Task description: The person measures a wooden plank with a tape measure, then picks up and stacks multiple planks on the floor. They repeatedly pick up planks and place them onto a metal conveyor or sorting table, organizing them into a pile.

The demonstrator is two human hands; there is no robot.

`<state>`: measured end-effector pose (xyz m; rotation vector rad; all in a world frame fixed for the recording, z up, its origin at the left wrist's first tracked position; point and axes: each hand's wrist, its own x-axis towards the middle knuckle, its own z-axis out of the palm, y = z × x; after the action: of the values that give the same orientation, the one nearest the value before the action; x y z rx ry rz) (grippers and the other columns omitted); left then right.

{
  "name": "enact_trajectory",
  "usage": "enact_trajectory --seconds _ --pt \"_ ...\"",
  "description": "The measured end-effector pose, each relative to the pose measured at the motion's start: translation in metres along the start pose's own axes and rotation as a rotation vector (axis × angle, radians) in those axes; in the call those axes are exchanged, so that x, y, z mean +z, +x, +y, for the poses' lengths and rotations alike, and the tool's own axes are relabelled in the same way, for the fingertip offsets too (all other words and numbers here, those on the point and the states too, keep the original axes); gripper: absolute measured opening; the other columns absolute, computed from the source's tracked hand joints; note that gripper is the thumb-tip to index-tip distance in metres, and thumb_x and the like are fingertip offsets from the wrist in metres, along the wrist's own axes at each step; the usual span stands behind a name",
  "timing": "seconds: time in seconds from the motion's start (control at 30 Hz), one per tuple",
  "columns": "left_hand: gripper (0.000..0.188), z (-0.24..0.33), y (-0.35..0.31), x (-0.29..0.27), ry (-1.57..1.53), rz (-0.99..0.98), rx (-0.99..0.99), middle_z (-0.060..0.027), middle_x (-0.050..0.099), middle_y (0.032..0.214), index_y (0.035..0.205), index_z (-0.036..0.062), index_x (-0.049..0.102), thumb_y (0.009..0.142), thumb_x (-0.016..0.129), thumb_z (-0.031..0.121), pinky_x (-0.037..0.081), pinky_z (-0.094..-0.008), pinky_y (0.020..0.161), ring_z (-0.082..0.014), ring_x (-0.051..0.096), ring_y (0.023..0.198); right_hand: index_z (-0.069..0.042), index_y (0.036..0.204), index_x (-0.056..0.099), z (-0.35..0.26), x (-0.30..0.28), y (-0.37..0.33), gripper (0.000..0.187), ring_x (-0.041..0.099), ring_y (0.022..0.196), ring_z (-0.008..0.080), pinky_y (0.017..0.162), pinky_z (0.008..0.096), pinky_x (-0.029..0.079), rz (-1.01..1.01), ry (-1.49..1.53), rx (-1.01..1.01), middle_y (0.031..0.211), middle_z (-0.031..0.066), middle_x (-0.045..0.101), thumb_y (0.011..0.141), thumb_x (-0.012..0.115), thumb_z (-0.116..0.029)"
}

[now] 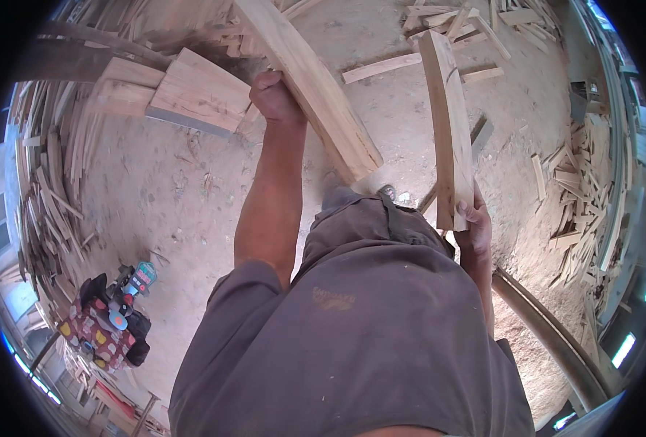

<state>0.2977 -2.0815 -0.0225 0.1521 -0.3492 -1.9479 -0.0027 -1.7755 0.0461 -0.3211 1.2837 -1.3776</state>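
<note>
My left hand [275, 96] is closed at the left edge of a thick, pale wooden beam [315, 91]. That beam slants from the top of the view down to an end near my legs. On my other side, my right hand [476, 221] grips the near end of a second beam [445, 131], its thumb on the wood and the fingers partly hidden. This shorter piece points away from me, nearly upright in the view, with dark cracks along one face. The two beams are apart.
Wide boards [203, 89] lie at the upper left beside my left hand. Scrap wood [472, 25] is strewn at the far right, with an offcut pile [574, 182] along the right side. A curved brown pipe-like bar [548, 331] stands lower right; a scooter-like vehicle [108, 320] stands lower left.
</note>
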Motion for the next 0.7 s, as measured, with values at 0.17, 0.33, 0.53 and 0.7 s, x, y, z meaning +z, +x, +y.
enact_trajectory --seconds 0.17,0.33,0.53,0.7 --pt "0.072 0.009 0.008 0.003 -0.001 0.062 0.022 -0.0295 0.067 0.109 0.124 -0.0096 0.059 0.065 0.056 0.031 0.056 -0.0522 0.091 -0.0448 0.066 0.098 0.004 0.156 0.036 -0.006 0.021 0.001 0.099 0.066 0.105 0.0257 0.087 0.0378 0.057 -0.043 -0.03 0.023 0.124 0.0141 0.064 0.076 0.088 -0.023" --pt "0.058 0.02 0.011 0.037 0.114 0.217 0.017 -0.0278 0.066 0.11 0.128 -0.0084 0.055 0.075 0.057 0.016 0.055 -0.0557 0.099 -0.0462 0.068 0.106 0.002 0.156 0.038 -0.003 0.032 0.001 0.101 0.066 0.105 0.0256 0.088 0.0372 0.057 -0.017 -0.063 0.014 0.126 0.0142 0.064 0.074 0.089 -0.026" --pt "0.08 0.014 0.028 0.034 0.475 0.454 0.248 -0.0157 0.064 0.118 0.146 -0.0021 0.041 0.076 0.08 -0.008 0.058 -0.0367 0.089 -0.0257 0.068 0.101 0.004 0.154 0.038 0.002 0.041 0.006 0.094 0.063 0.115 0.0266 0.099 0.0361 0.052 -0.047 -0.039 0.047 0.129 0.0145 0.063 0.076 0.084 -0.019" --pt "0.091 0.013 0.025 0.052 0.626 0.566 0.234 -0.0155 0.062 0.123 0.153 -0.0019 0.032 0.077 0.08 -0.007 0.057 -0.0352 0.09 -0.0238 0.067 0.104 0.004 0.154 0.038 0.011 0.035 0.009 0.094 0.062 0.119 0.0273 0.104 0.0365 0.049 -0.078 0.005 0.044 0.132 0.0153 0.062 0.075 0.085 -0.018"
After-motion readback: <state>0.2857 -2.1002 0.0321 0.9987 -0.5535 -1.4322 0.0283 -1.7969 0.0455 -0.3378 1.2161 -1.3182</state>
